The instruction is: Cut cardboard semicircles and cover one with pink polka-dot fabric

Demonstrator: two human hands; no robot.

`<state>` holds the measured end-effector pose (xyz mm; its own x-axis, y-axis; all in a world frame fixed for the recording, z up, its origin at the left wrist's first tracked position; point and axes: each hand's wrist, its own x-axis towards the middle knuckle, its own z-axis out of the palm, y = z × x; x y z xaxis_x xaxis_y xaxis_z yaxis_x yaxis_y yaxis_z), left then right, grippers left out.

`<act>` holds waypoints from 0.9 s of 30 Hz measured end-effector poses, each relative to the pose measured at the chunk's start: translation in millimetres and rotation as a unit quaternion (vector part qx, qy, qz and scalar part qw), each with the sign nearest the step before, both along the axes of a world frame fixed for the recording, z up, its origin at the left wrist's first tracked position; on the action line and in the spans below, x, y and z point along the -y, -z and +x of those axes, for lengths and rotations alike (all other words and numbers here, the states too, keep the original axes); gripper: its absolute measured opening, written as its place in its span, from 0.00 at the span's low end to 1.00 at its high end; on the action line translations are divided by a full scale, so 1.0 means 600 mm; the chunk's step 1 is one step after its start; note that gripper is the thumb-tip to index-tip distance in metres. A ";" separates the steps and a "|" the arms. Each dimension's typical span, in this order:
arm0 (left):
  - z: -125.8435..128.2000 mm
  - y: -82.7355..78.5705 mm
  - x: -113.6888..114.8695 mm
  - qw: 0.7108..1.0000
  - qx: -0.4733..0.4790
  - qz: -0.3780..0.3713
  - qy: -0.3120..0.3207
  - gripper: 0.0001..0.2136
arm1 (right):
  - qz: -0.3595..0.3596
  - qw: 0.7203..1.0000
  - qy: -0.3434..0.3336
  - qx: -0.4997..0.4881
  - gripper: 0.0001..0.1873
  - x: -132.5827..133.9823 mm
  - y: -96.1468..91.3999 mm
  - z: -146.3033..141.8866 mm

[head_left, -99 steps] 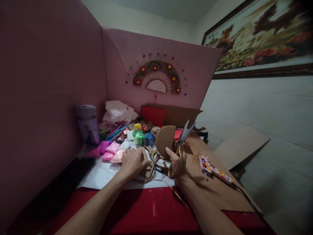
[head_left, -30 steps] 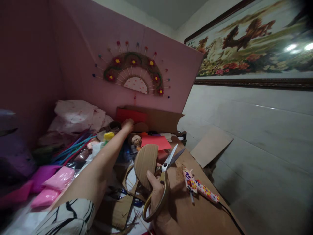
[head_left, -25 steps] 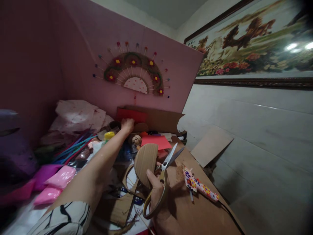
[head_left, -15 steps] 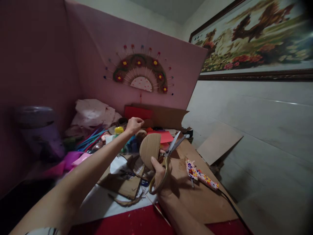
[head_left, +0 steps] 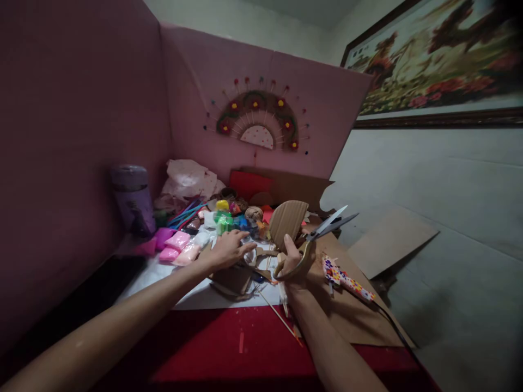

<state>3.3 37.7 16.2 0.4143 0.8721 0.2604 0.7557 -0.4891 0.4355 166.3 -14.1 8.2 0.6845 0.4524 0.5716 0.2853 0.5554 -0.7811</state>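
Observation:
In the head view my right hand (head_left: 293, 262) is closed around gold-handled scissors (head_left: 337, 222), whose blades are parted and point up to the right. It also holds a half-round piece of corrugated cardboard (head_left: 287, 220), with the thumb on its lower edge. My left hand (head_left: 229, 248) hangs over the scraps with its fingers spread and nothing in them. Under it lie brown cardboard scraps (head_left: 233, 282), partly hidden by the hand. A thin wooden stick (head_left: 280, 317) rests on the red cloth below my right hand.
A flower-patterned glue gun (head_left: 347, 286) with a black cord lies at right on a cardboard sheet (head_left: 327, 316). Pink clay packets (head_left: 178, 240), a twine ball (head_left: 254, 213) and a purple tumbler (head_left: 133, 201) stand left and behind. A decorated cardboard arch (head_left: 267, 103) hangs on the pink panel.
My left hand has come back from the rear of the pile toward the scraps, its pinched fingers now spread. My right hand keeps the scissors and cardboard. The camera view has shifted left.

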 end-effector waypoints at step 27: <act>0.003 -0.098 0.109 0.984 0.036 0.172 0.027 0.16 | -0.017 0.999 0.026 -0.018 0.15 -0.015 0.010 0.013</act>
<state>5.2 -27.5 75.2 0.4276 0.7041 0.5668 0.6970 -0.6562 0.2893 173.9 -5.4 2.1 0.7273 0.4346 0.5312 0.2851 0.5127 -0.8098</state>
